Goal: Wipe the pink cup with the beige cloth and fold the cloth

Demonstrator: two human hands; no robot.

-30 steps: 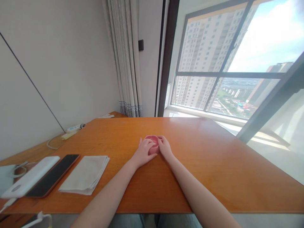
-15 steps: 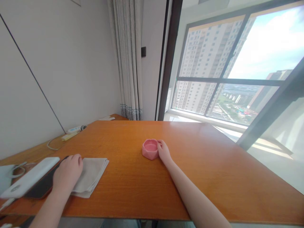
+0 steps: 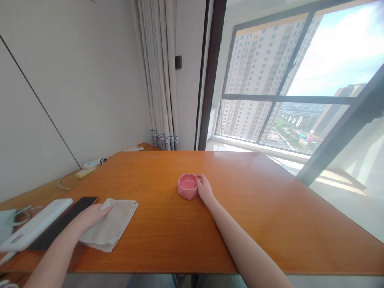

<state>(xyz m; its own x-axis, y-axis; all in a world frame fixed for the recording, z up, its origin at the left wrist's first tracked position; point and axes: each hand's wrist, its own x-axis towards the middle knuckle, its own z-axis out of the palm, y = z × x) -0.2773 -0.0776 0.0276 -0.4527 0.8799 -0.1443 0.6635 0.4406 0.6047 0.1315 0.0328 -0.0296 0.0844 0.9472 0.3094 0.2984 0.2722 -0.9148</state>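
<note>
A pink, faceted ashtray point(image 3: 188, 193) stands on the wooden table near its middle. My right hand point(image 3: 205, 190) grips its right side, with the fingers closed over the rim. To the left lies a folded light grey cloth point(image 3: 118, 224). My left hand point(image 3: 91, 218) rests on the cloth's left part with its fingers stretched to the right. Part of the underside of that hand is hidden. Beneath and behind my left wrist is a dark phone point(image 3: 67, 216), lying flat.
A white power bank point(image 3: 39, 224) with a cable sits left of the phone. Farther back along the wall are a white power strip point(image 3: 91, 164) and a yellow item point(image 3: 86, 172). The table point(image 3: 264, 224) reaches toward a large window at the right.
My left hand has shifted from above the phone to the right, onto the cloth, and its fingers have straightened. My right hand stays on the ashtray. The view has turned slightly.
</note>
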